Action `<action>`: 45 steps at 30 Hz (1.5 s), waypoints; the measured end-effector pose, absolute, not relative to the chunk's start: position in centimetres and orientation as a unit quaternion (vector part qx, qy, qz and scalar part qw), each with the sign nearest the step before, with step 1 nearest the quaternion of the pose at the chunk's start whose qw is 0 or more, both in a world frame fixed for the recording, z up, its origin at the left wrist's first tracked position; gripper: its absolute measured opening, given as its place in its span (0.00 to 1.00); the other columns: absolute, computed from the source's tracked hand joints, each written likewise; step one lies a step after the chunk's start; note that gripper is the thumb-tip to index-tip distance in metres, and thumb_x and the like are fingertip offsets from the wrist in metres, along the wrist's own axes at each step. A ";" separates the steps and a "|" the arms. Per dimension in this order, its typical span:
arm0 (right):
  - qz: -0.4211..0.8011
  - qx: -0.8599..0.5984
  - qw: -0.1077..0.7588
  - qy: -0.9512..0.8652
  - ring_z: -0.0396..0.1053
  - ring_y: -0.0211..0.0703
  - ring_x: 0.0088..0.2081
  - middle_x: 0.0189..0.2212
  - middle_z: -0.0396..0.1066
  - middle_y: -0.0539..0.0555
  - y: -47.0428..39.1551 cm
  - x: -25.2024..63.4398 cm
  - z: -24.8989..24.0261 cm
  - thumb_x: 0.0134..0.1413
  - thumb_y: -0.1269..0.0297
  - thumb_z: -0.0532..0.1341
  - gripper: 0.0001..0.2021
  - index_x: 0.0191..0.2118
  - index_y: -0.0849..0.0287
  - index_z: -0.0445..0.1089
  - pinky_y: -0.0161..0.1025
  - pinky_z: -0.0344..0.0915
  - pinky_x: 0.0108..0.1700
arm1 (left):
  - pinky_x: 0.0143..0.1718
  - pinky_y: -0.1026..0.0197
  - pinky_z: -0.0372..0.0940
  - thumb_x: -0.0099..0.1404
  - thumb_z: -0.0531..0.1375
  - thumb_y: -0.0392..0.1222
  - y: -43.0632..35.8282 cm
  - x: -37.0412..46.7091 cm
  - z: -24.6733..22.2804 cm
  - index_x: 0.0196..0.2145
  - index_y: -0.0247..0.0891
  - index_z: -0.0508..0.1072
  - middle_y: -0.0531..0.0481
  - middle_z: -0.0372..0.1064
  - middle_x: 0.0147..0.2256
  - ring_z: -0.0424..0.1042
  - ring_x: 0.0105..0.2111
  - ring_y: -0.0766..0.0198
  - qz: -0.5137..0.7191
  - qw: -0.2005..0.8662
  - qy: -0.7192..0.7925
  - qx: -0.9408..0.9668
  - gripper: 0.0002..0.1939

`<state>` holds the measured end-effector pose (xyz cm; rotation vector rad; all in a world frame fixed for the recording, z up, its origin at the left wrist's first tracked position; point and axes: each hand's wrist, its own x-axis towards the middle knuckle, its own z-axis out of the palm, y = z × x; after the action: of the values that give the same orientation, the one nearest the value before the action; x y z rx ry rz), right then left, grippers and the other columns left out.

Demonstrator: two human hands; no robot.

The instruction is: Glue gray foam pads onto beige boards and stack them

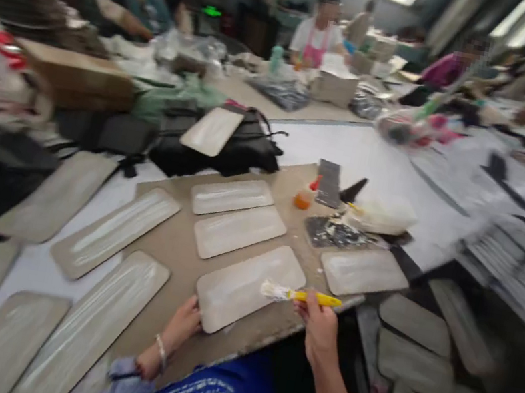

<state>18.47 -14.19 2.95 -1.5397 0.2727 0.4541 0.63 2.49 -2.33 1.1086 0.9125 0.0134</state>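
My right hand is closed round the yellow handle of a paintbrush. The brush's bristles, coated in white, rest over the right part of a beige rectangular panel with rounded corners. At the panel's lower left corner, my left hand pinches the edge; some of its fingertips are hidden. Whitish streaks show on the panel's face. Just beyond it lie two similar panels, and another streaked panel is to the right.
A small bottle with orange liquid and a red tip stands behind, beside a paste-smeared dark board. Streaked panels spread leftwards. Stacked panels sit low on the right. Black bags lie behind; several people sit farther off.
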 end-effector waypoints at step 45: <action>0.017 -0.796 0.343 -0.498 0.69 0.40 0.36 0.31 0.71 0.57 -9.2 11.0 1.0 0.58 0.67 0.52 0.08 0.39 0.61 0.67 0.38 0.67 0.39 | 0.27 0.66 0.63 0.49 0.59 0.42 2.6 -0.6 -3.3 0.40 0.36 0.65 0.53 0.71 0.29 0.70 0.26 0.66 0.040 0.795 0.435 0.421 0.18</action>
<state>10.96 -9.24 1.03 -2.0694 -1.2939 0.0431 -0.59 2.64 -3.32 0.9046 0.9349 0.0865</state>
